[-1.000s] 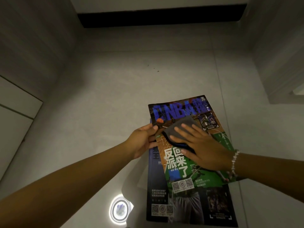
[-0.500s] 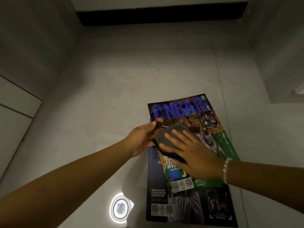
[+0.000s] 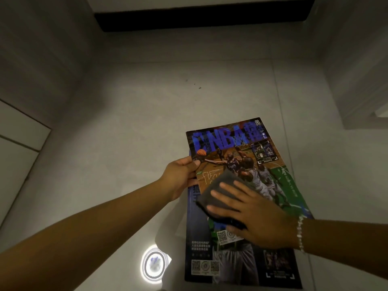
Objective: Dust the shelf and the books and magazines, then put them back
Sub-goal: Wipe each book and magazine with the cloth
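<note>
A basketball magazine (image 3: 237, 152) with a blue NBA title lies on top of a second, darker magazine (image 3: 201, 259) on the pale floor. My left hand (image 3: 180, 175) pinches the top magazine's left edge, thumb on the cover. My right hand (image 3: 252, 215), with a bead bracelet at the wrist, lies flat with straight fingers on a folded grey cloth (image 3: 218, 192) and presses it against the middle of the cover. The cloth's lower part is hidden under my palm.
The glossy tiled floor (image 3: 126, 143) reflects a round ceiling light (image 3: 154, 263) near the lower magazine's left edge. A dark gap under white furniture (image 3: 201, 19) runs along the top. Walls or panels close in at the left (image 3: 21, 143) and right (image 3: 361, 80).
My right hand slid the cloth down the cover towards me, uncovering the players in the picture. My left hand kept its hold on the edge.
</note>
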